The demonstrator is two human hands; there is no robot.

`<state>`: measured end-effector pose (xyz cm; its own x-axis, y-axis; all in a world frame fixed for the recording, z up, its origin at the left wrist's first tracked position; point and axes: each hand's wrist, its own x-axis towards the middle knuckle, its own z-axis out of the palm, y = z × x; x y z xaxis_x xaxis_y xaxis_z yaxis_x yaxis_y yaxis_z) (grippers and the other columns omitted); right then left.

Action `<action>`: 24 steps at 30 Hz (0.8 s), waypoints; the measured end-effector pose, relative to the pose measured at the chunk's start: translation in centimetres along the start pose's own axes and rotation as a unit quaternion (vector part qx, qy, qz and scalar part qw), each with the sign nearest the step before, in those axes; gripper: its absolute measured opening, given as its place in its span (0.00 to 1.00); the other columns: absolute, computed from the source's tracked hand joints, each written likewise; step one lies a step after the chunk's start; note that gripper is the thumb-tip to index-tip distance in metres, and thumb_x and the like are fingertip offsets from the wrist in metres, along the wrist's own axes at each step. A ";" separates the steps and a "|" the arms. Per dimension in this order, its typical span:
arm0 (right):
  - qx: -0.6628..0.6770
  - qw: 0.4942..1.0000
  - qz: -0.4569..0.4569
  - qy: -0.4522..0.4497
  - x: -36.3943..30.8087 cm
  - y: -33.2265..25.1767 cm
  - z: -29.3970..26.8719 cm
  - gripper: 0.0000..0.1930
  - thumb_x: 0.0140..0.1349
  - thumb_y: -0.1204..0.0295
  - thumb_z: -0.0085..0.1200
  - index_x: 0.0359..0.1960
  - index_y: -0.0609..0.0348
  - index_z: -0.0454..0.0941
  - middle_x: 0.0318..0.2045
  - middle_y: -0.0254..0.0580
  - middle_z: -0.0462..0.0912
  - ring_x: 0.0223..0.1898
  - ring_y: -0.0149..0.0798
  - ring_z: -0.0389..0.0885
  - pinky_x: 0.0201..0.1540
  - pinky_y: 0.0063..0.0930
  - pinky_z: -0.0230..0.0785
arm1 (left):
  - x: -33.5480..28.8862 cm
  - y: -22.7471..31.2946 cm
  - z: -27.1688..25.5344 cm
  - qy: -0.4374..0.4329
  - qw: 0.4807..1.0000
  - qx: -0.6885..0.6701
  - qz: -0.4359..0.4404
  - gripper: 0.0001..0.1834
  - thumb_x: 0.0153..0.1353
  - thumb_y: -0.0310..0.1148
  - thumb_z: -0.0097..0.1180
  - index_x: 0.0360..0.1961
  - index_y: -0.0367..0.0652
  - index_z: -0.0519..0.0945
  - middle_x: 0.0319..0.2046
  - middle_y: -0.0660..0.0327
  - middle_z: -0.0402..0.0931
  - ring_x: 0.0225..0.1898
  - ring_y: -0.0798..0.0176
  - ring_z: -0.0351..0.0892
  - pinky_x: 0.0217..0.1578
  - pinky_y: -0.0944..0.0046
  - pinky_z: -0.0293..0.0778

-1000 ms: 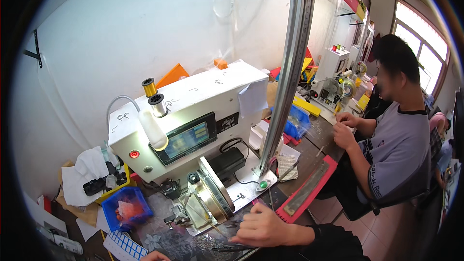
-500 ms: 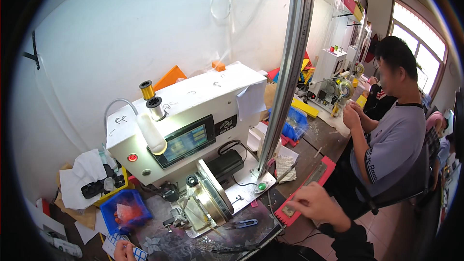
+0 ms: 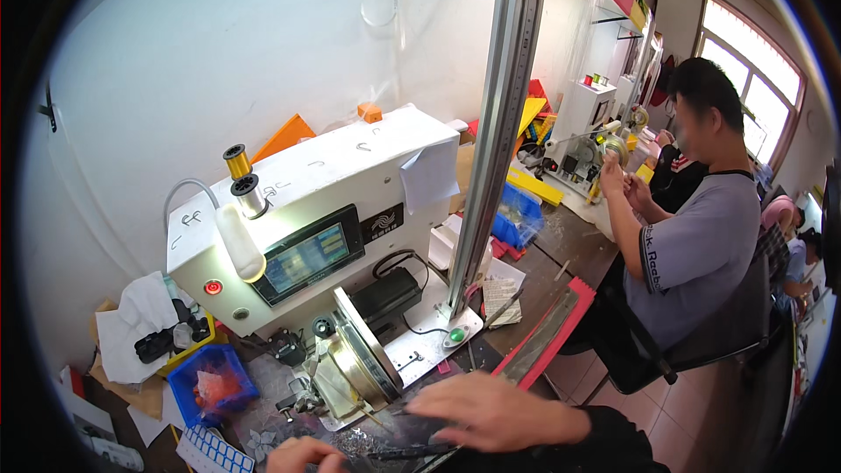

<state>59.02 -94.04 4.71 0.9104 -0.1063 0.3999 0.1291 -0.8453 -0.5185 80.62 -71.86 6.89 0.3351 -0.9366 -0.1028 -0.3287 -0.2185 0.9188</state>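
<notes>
My right hand (image 3: 495, 407) reaches over the table just in front of the winding machine's round brass-coloured drum (image 3: 355, 368). Its fingers point left, stretched out and a little apart, with nothing visible in them. My left hand (image 3: 305, 455) shows only in part at the lower edge, right of a sheet of blue-framed white labels (image 3: 213, 451). The frame cuts off its fingertips, so what they hold is hidden. Between the hands and the drum lies a scatter of small shiny bits (image 3: 355, 442). A long red tray (image 3: 547, 333) slants away beyond my right hand.
A white machine (image 3: 307, 210) with a screen, lamp and two thread spools fills the middle. A metal post (image 3: 495, 149) rises beside it. Left stands a blue bin (image 3: 215, 385) with orange-red pieces. To the right, a co-worker (image 3: 701, 201) sits handling something small.
My right hand has come left from the red tray to the drum's front, covering where blue thread snips lay. My left hand has shifted right, off the label sheet. The view has turned slightly right.
</notes>
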 end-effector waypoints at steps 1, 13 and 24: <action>0.067 0.997 -0.024 -0.013 1.3 -0.8 1.6 0.28 0.68 0.63 0.58 0.68 0.60 0.68 0.56 0.51 0.78 0.56 0.48 0.79 0.57 0.42 0.71 | 0.4 1.0 0.6 0.000 1.000 0.003 0.000 0.03 0.70 0.26 0.55 0.38 0.39 0.78 0.26 0.62 0.81 0.26 0.70 0.77 0.28 0.68 0.69; 0.163 0.982 -0.002 0.090 4.4 -1.1 4.7 0.08 0.61 0.73 0.67 0.41 0.55 0.85 0.22 0.38 0.83 0.19 0.36 0.82 0.22 0.30 0.72 | 0.9 0.6 0.3 0.058 0.974 0.188 0.109 0.06 0.56 0.24 0.62 0.34 0.47 0.84 0.26 0.70 0.86 0.26 0.65 0.82 0.39 0.63 0.66; 0.167 0.929 0.311 0.108 4.3 9.8 1.1 0.05 0.63 0.74 0.64 0.36 0.64 0.85 0.13 0.20 0.58 0.18 0.17 0.52 0.21 0.22 0.44 | 3.5 -1.4 -2.7 0.114 0.960 0.170 0.189 0.12 0.69 0.33 0.47 0.44 0.36 0.78 0.45 0.48 0.79 0.50 0.44 0.77 0.55 0.50 0.69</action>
<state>64.65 -102.21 0.52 0.7543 -0.6530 0.0673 -0.2491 -0.3796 -0.8910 84.65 -74.09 6.24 0.3063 -0.8911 0.3348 -0.7216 0.0121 0.6922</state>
